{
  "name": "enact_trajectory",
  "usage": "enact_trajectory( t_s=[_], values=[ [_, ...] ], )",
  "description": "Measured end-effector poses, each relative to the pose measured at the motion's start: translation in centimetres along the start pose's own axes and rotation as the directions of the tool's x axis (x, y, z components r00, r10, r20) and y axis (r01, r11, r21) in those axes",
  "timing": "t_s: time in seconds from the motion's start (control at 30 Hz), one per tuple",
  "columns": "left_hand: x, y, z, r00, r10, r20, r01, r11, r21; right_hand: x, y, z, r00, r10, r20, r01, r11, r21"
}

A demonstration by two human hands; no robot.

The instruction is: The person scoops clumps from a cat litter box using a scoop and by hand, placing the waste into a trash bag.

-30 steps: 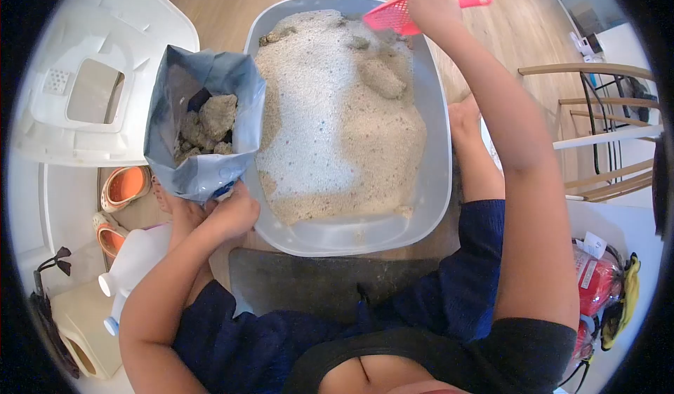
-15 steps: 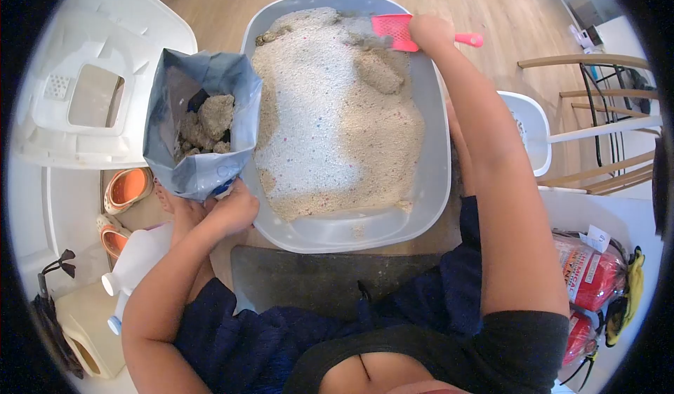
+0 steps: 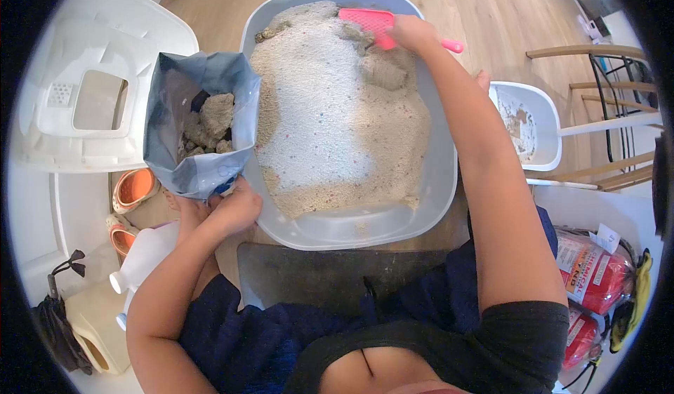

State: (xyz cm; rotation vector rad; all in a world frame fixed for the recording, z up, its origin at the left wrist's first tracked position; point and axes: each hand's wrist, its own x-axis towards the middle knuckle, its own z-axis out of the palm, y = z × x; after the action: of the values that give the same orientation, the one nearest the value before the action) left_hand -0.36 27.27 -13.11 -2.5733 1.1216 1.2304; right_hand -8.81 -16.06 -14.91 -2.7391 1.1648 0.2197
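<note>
My right hand (image 3: pixel 414 33) is closed on a pink slotted scoop (image 3: pixel 368 21), whose blade meets the litter at the back right of a grey litter box (image 3: pixel 351 238). Pale litter (image 3: pixel 316 113) fills most of the box, white in the middle and tan at the sides, with a grey-brown clump (image 3: pixel 385 71) just in front of the scoop. With my left hand (image 3: pixel 240 206) I grip the lower edge of an open blue-grey bag (image 3: pixel 200 173). Several clumps (image 3: pixel 213 117) lie inside the bag, left of the box.
A white hooded cover (image 3: pixel 63 134) leans at the left. Below it are orange-lined clogs (image 3: pixel 135 187) and plastic jugs (image 3: pixel 98 324). A dark mat (image 3: pixel 316 275) lies before the box. To the right are a white tub (image 3: pixel 544 131), a wooden rack (image 3: pixel 597 51) and red packages (image 3: pixel 597 275).
The scoop has moved left and down from the box's back right rim onto the litter. My right arm has shifted left, uncovering the white tub. My left hand still holds the bag.
</note>
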Motion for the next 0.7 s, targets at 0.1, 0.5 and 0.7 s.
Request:
enact_trajectory(
  t_s=[0.1,0.5,0.7],
  values=[
    [-0.5,1.2,-1.1,0.97,-0.154,0.188,0.167,0.984,-0.056,-0.3,-0.2,0.6,0.998,-0.026,-0.056,0.027,0.999,0.021],
    [0.6,-0.8,0.7,0.993,-0.061,0.105,0.081,0.977,-0.2,-2.3,-0.5,1.6,0.973,-0.13,0.191,0.052,0.928,0.37],
    [2.3,-2.8,1.6,0.984,0.063,0.168,-0.045,0.993,-0.109,-6.8,0.6,2.8,0.978,0.023,-0.208,0.066,0.909,0.413]
  ],
)
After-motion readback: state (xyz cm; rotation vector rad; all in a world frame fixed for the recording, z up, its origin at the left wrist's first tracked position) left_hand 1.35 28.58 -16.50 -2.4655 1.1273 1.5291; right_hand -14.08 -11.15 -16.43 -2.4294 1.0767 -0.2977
